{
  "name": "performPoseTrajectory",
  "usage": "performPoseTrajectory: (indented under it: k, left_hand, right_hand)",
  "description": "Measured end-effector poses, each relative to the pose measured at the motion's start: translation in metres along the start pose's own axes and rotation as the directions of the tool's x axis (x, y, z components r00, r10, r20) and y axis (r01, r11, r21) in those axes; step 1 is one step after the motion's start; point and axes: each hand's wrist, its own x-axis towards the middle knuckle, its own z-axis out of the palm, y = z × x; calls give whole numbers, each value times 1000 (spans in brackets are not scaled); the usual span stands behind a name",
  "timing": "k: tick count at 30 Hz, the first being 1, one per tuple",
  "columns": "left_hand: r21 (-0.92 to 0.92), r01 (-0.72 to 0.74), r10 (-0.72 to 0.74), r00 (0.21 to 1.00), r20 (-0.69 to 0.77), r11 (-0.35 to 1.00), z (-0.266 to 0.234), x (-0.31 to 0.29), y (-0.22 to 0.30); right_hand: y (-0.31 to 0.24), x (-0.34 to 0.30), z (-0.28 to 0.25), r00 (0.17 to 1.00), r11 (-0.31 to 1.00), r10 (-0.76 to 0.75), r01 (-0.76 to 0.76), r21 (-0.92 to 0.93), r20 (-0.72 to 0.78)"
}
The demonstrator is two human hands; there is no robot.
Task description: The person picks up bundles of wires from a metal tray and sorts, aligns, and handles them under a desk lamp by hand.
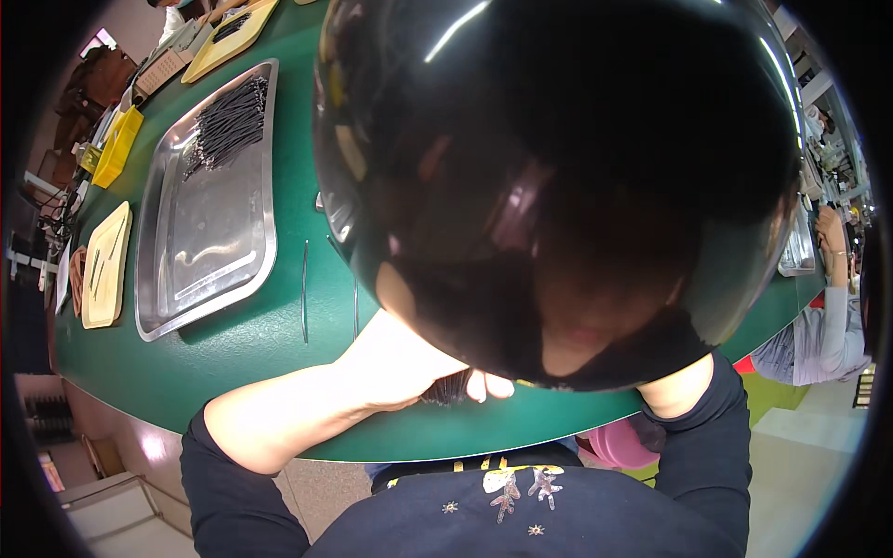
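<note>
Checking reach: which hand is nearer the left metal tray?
Left. The left hand is off the near right corner of the metal tray; the glossy black dome hides the right hand, whose forearm lies farther right.

Left forearm (293, 409): bare, slanting from the lower left upward and inward in front of the torso (521, 525). Left hand (402, 361): brightly lit, continuing the forearm's line; its far portion is hidden, so the full set of its fingers cannot be read. Fingertips (477, 385): two, side by side, just right of the left hand; which of the two hands they belong to cannot be told. Right forearm (684, 389): a short bare stretch only; the rest, toward the hand, is concealed. Left sleeve (233, 498) and right sleeve (714, 446): dark, ending well short of the wrists.
</note>
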Motion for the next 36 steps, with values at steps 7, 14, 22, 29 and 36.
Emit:
performPoseTrajectory:
  k: [7,14,22,29,36]
  left_hand:
    - [-230,-154,156,988,-8,961,-6,8,-7]
    - [-350,-86,70,996,-57,933,-1,4,-1]
    - [-306,-109,82,992,-100,946,-1,4,-1]
    - [-356,-150,105,984,-144,922,-4,-2,-3]
    - [-311,-120,68,982,-174,943,-8,0,-7]
  right_hand:
    - [1,-5,-1,1000,1000,21,-21,-10,-20]
    - [7,-10,4,997,997,76,-76,-1,-1]
    - [14,-19,23,997,996,-43,48,71,-71]
    - [17,-4,25,981,996,87,-81,43,-171]
    - [18,-4,14,961,938,251,-272,217,118]
